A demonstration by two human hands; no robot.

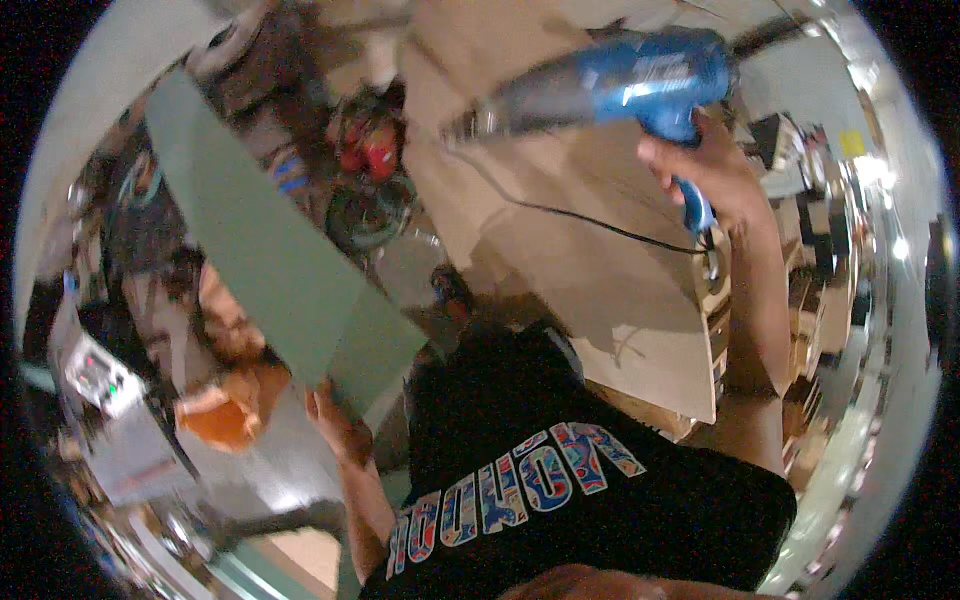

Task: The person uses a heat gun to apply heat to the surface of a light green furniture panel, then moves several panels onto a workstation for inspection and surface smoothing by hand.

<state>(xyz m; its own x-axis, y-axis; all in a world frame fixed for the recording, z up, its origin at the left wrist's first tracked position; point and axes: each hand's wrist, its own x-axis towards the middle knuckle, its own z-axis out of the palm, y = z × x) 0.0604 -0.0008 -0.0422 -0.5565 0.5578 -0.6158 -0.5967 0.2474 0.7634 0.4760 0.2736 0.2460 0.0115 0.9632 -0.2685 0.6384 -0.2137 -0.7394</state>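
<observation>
My right hand [720,175] is wrapped around the handle of a blue heat gun [655,75] with a dark, tapered nozzle. The tool is held up, its nozzle pointing left. A black cord [590,218] runs near its grip and across a light brown board. At lower left, my left hand [342,432] grips the near end of a long, flat green panel [270,240]. That panel slants away to the far left, apart from the nozzle. Motion blur softens the tool and the right hand.
The large brown board [590,300] lies under the tool. Beyond the green panel are a red object [370,150] and cluttered tools. An orange item [220,415] and a grey box with small lights [100,375] stand at left. Crowded shelves [810,310] line the right.
</observation>
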